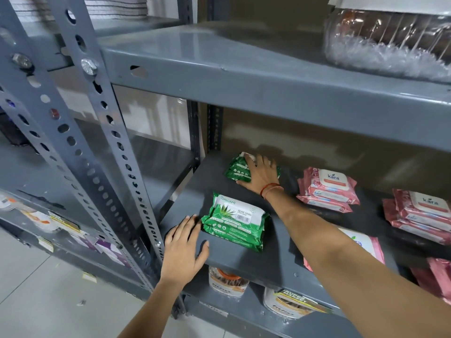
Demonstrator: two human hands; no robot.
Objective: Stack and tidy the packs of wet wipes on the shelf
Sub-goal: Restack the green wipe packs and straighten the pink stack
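**Two green stacks, a bunch of pink ones, both hands on the shelf**

Two hands are in the shot. Closest to the camera, the left hand (181, 250) lies flat and open on the front left corner of the grey metal shelf (234, 261), fingers spread, thumb draped over the front lip. It isn't gripping anything; its fingertips sit just beside the near green stack of wipes (235, 222), touching or almost touching its left edge, hard to say which.

That near green stack looks like two or three packs piled up, with a white label and barcode on top, sitting close to the front edge.

To the right, partly hidden behind the right forearm, a pink and white pack (363, 245) lies near the front of the shelf, and more pink packs (436, 276) poke in at the far right edge.

Further back, the right hand (261, 175) reaches deep into the shelf and rests palm-down on top of the far green stack (238, 170), fingers spread over it, thumb down along the front side. There's an orange thread around that wrist.

Right of it, one pink stack (328, 189) sits mid-shelf and another pink stack (419, 215) lies near the right edge, well apart from the green ones.

Below, jars with labels (288, 302) stand on the lower shelf. Up top, a plastic-wrapped bundle (390, 40) rests on the upper shelf.
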